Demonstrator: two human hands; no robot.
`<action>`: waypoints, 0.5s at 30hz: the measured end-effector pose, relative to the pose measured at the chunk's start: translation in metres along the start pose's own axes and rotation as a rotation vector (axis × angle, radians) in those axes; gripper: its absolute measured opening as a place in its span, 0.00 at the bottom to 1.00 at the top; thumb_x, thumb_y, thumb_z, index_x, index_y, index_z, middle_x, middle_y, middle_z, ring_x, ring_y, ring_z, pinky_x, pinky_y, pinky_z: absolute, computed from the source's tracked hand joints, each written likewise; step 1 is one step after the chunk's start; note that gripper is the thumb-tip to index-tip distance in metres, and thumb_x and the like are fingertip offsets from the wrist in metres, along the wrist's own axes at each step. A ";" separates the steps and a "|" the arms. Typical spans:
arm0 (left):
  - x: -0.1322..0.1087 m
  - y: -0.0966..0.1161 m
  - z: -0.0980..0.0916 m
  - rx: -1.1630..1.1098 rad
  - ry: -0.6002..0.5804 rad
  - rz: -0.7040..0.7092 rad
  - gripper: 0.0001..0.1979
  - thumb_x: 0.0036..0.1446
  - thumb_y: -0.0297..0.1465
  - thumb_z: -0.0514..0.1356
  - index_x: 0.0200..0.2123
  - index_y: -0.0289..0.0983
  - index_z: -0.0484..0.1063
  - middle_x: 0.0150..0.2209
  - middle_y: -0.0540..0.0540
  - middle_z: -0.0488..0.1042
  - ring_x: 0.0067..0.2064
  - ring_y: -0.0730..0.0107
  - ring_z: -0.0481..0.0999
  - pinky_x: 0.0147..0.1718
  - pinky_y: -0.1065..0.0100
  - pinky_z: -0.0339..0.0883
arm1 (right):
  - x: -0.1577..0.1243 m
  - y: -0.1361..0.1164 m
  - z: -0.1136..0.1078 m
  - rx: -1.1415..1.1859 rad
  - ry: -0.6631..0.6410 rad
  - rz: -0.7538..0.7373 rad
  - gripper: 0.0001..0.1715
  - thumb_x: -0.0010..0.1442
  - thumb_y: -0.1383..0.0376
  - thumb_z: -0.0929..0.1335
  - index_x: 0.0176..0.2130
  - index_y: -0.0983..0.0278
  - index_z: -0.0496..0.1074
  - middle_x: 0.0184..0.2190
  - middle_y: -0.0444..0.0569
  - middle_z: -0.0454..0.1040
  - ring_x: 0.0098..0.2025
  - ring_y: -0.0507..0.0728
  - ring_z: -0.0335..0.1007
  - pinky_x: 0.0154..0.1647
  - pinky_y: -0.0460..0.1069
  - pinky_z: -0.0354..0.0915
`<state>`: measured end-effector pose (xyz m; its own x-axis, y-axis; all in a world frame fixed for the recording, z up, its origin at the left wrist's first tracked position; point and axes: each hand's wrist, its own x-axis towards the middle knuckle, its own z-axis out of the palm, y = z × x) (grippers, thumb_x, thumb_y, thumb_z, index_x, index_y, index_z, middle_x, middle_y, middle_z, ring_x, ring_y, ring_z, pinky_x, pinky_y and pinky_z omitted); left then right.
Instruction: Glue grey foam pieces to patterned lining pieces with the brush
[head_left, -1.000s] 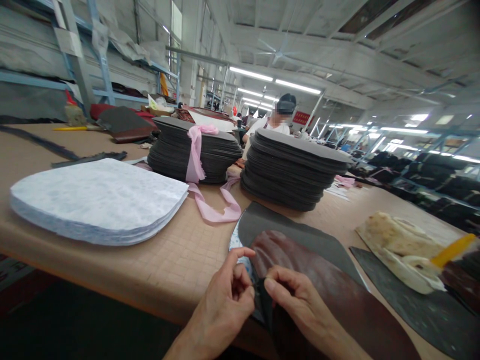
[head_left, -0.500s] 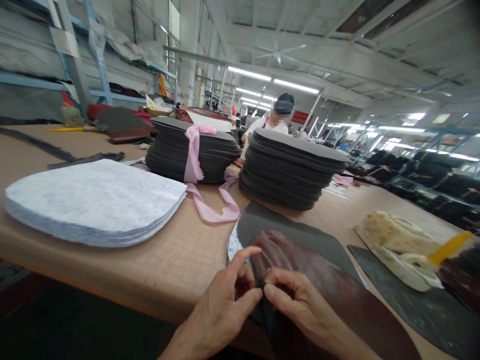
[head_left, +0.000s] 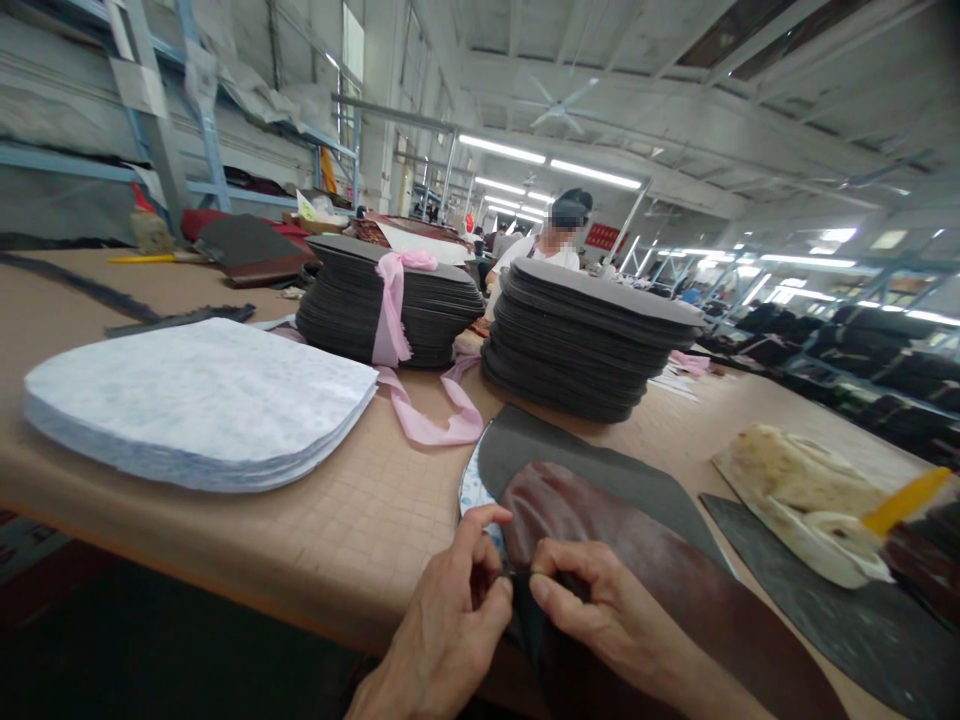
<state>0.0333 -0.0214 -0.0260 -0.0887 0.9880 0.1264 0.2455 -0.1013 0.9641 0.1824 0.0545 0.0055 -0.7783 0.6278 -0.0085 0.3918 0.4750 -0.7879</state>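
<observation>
A brown leather piece (head_left: 630,550) lies over a dark grey sheet (head_left: 592,450) at the table's front edge. My left hand (head_left: 454,615) pinches the dark edge of the leather between thumb and fingers, its index finger raised. Close beside it, my right hand (head_left: 600,600) has thumb and forefinger closed on the same edge, and a short dark strip of it shows between the two pinches. Under the grey sheet peeks a white sheet with blue spots (head_left: 474,485). The lower part of the leather drops into shadow below my hands.
A stack of white sheets (head_left: 202,400) lies at left. Behind stand two tall stacks of dark pieces, one (head_left: 427,310) tied with a pink strip (head_left: 431,430), the other (head_left: 577,345) untied. At right, a yellowish glue-crusted container (head_left: 802,500) holds a yellow handle. A person (head_left: 540,250) works beyond.
My left hand has shifted slightly left, away from my right hand, so the gap between the fingertips is wider. The view has also shifted slightly.
</observation>
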 end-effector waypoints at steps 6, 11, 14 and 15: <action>0.007 0.002 0.001 0.014 0.045 -0.008 0.22 0.50 0.23 0.51 0.50 0.41 0.57 0.28 0.55 0.63 0.29 0.74 0.65 0.30 0.72 0.59 | -0.001 -0.003 0.004 -0.055 0.047 -0.006 0.11 0.54 0.67 0.60 0.21 0.64 0.58 0.18 0.39 0.58 0.23 0.48 0.52 0.24 0.44 0.52; 0.006 0.004 0.003 0.103 0.050 0.023 0.25 0.50 0.21 0.50 0.53 0.41 0.57 0.29 0.53 0.67 0.32 0.73 0.69 0.34 0.71 0.61 | -0.005 -0.008 0.017 -0.368 0.179 -0.020 0.07 0.54 0.71 0.60 0.26 0.64 0.63 0.25 0.44 0.67 0.27 0.51 0.62 0.30 0.46 0.58; 0.001 0.002 0.002 0.095 0.027 0.055 0.24 0.54 0.22 0.48 0.55 0.43 0.55 0.31 0.52 0.69 0.34 0.72 0.71 0.37 0.70 0.62 | -0.008 -0.005 0.025 -0.486 0.235 -0.120 0.08 0.51 0.74 0.60 0.30 0.63 0.64 0.28 0.46 0.70 0.30 0.53 0.66 0.33 0.48 0.62; 0.000 0.002 0.002 0.107 0.020 0.070 0.24 0.55 0.22 0.48 0.55 0.43 0.55 0.33 0.52 0.70 0.35 0.71 0.71 0.38 0.70 0.62 | -0.008 -0.003 0.027 -0.524 0.266 -0.155 0.09 0.51 0.74 0.60 0.31 0.63 0.65 0.28 0.47 0.70 0.30 0.54 0.66 0.33 0.48 0.62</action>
<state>0.0355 -0.0215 -0.0247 -0.0872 0.9764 0.1978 0.3534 -0.1554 0.9225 0.1739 0.0312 -0.0083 -0.7231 0.6271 0.2896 0.5252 0.7714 -0.3592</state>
